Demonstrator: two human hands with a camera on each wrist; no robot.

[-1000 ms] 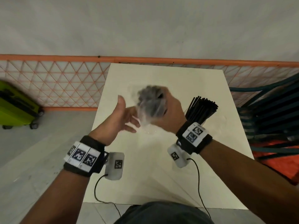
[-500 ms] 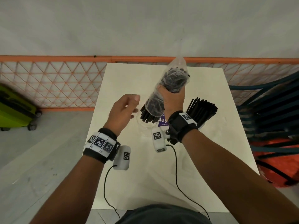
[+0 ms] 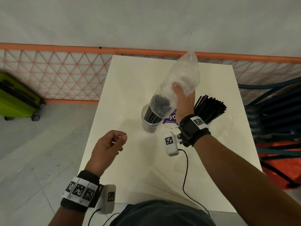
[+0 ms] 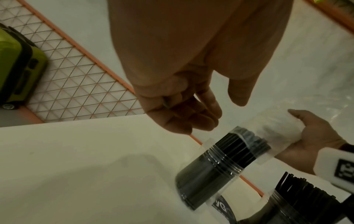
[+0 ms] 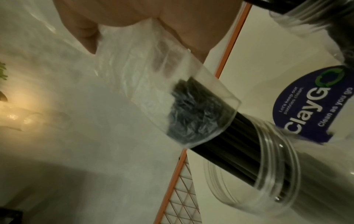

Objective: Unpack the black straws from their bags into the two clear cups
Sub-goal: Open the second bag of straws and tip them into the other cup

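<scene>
My right hand [image 3: 183,95] grips a clear plastic bag [image 3: 184,72] mouth-down over the left clear cup [image 3: 149,126]. A bundle of black straws [image 3: 160,105] reaches from the bag's mouth into that cup. The upper bag looks empty. In the right wrist view the straws [image 5: 220,136] run from the bag [image 5: 153,75] down into the cup [image 5: 277,174]. The right cup, full of black straws [image 3: 210,108], is partly hidden behind my right wrist. My left hand [image 3: 114,142] hovers near the table's left edge, fingers loosely curled and holding nothing, apart from the cup [image 4: 206,174].
The white table [image 3: 146,168] has a purple round sticker [image 3: 171,119] between the cups. An orange mesh fence [image 3: 57,75] runs behind the table. A green suitcase [image 3: 17,97] stands on the floor at left. Stacked dark chairs [image 3: 276,119] stand at right.
My right hand has raised the bag, and the straws have slid down out of it into the left cup. My left hand has pulled back from the bag toward me.
</scene>
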